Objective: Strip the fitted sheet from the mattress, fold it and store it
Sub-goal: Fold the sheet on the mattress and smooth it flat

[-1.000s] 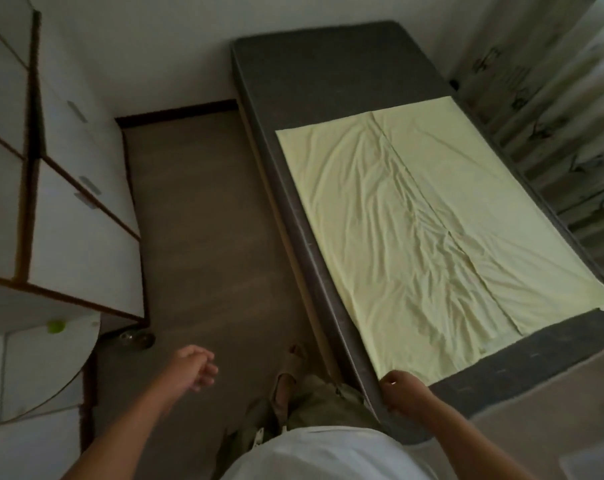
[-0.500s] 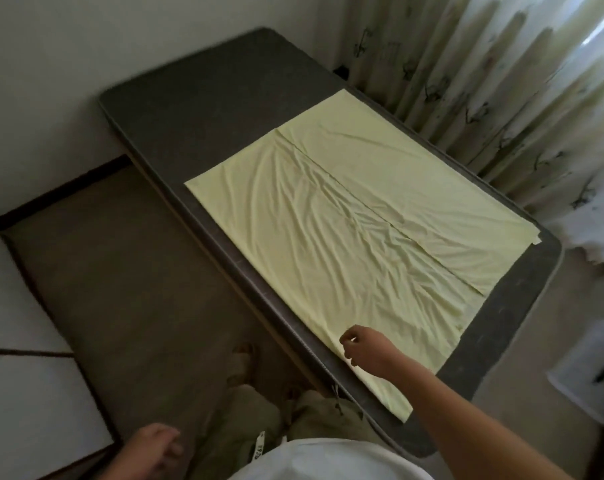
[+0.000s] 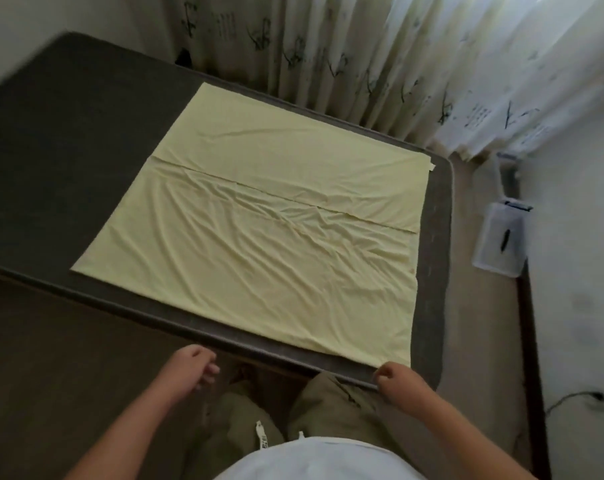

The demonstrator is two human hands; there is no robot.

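Observation:
The pale yellow fitted sheet [image 3: 259,244] lies folded into a flat rectangle on the bare dark grey mattress [image 3: 58,140], with a folded edge running across its middle. My right hand [image 3: 399,379] is at the sheet's near right corner, fingers curled and pinching the fabric at the mattress edge. My left hand [image 3: 193,370] hovers just in front of the mattress's near edge. Its fingers are loosely curled and it holds nothing.
Patterned curtains [image 3: 362,57] hang behind the mattress. A clear plastic lidded box [image 3: 499,244] sits on the floor to the right, with a dark cable [image 3: 577,398] on the floor nearer me. Brown floor [image 3: 51,358] lies to my left.
I have turned right along the mattress, and the white cabinets have left the view. My left hand has come up to the mattress edge. My right hand stays at the sheet's near corner.

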